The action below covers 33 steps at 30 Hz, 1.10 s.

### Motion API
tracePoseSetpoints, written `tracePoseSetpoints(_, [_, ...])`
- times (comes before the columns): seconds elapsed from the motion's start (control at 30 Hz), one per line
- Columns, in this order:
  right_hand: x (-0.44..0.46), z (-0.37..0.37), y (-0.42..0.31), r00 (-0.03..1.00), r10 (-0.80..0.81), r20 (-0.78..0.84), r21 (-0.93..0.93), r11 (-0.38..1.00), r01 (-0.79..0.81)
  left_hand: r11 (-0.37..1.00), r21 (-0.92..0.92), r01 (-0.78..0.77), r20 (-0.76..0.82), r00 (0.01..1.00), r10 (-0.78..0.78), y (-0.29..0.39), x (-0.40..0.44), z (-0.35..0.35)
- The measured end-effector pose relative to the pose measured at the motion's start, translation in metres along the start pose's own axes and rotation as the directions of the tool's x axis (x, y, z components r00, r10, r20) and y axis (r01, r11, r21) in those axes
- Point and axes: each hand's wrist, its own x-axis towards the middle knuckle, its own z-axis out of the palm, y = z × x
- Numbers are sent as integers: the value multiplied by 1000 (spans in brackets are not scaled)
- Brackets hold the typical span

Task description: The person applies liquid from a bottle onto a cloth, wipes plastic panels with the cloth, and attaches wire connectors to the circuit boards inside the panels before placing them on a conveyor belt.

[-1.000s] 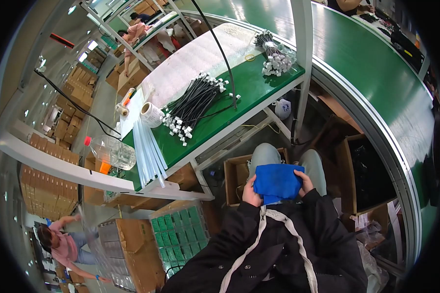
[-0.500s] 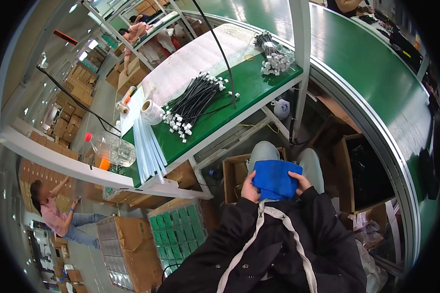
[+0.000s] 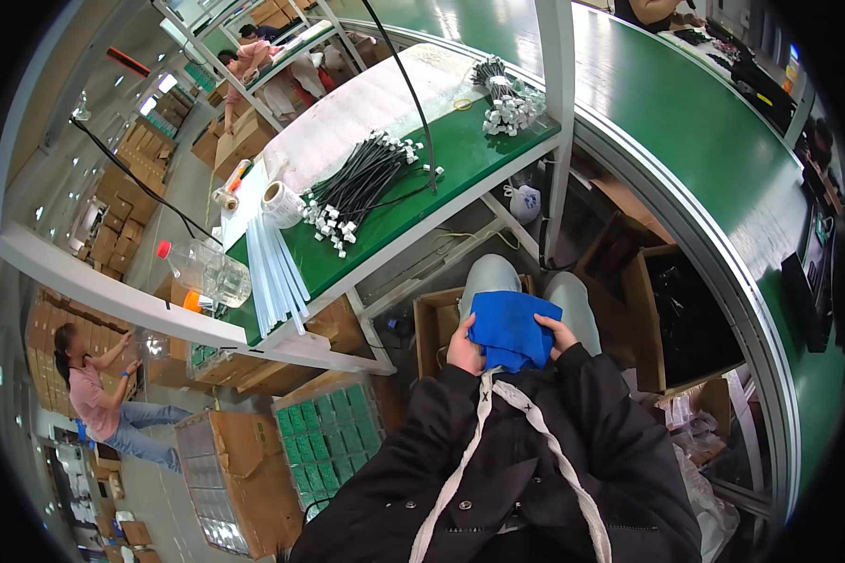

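Note:
A folded blue cloth (image 3: 512, 328) lies over my lap, held up between both hands. My left hand (image 3: 465, 347) grips its left edge, with the fingers partly hidden behind it. At the upper right edge my right hand (image 3: 559, 336) holds the cloth with its thumb on top. On the green table (image 3: 404, 225) ahead are a bundle of black cables with white connectors (image 3: 366, 183), a second cable bundle (image 3: 507, 108), pale plastic strips (image 3: 270, 272) and a white roll (image 3: 282, 204).
A clear bottle (image 3: 207, 272) stands at the table's left end. Cardboard boxes are beside my knees, one holding black material (image 3: 681, 310). Green parts fill a tray (image 3: 329, 436) at lower left. A person (image 3: 99, 399) stands further left. A green conveyor (image 3: 676, 122) curves along the right.
My hands and the cloth have shifted slightly left and up in view, and the cloth's folds have changed a little. The person at left has straightened up and now handles something clear.

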Motion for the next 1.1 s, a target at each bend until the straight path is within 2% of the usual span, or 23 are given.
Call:
tracePoseSetpoints(0.1, [-1,5,2,1000,19,24,17,1000,-19,979,183,-91,11,996,91,0,-10,8])
tracePoseSetpoints(0.2, [-4,9,3,1000,28,14,13,1000,-28,999,36,34,-14,999,-34,4,-13,10])
tracePoseSetpoints(0.3, [-9,16,1,1000,24,0,8,1000,-24,998,59,0,-37,999,2,2,-11,9])
tracePoseSetpoints(0.5, [-7,8,2,1000,11,7,-5,1000,-11,994,-22,110,-1,994,-111,3,-9,8])
tracePoseSetpoints(0.6, [-3,4,2,1000,1,11,-21,1000,-1,999,52,5,8,1000,-5,-9,8,-13])
tracePoseSetpoints(0.63, [-3,4,1,1000,4,5,-22,1000,-4,999,25,43,-8,999,-42,-11,12,-19])
tracePoseSetpoints(0.7, [-3,2,1,1000,4,9,-17,1000,-4,992,-36,122,-40,992,-124,2,-7,11])
tracePoseSetpoints(0.8, [-3,0,1,1000,8,10,1,1000,-8,964,262,-37,-44,998,50,-1,-16,22])
tracePoseSetpoints(0.9, [-7,5,-3,1000,25,-9,22,999,-25,901,405,-158,25,986,162,-13,-11,5])
tracePoseSetpoints(0.97, [-8,2,-4,999,40,9,43,998,-40,985,170,17,-37,999,-11,-12,-6,5])
tracePoseSetpoints(1.03, [-11,4,-5,999,48,2,48,998,-48,969,-61,238,-48,969,-241,2,-15,29])
tracePoseSetpoints(1.07, [-11,3,-5,999,44,8,55,998,-44,960,-77,268,-3,963,-269,-2,-9,20])
tracePoseSetpoints(1.1, [-11,2,-6,999,38,15,63,997,-39,977,-12,214,8,977,-214,-9,-3,11])
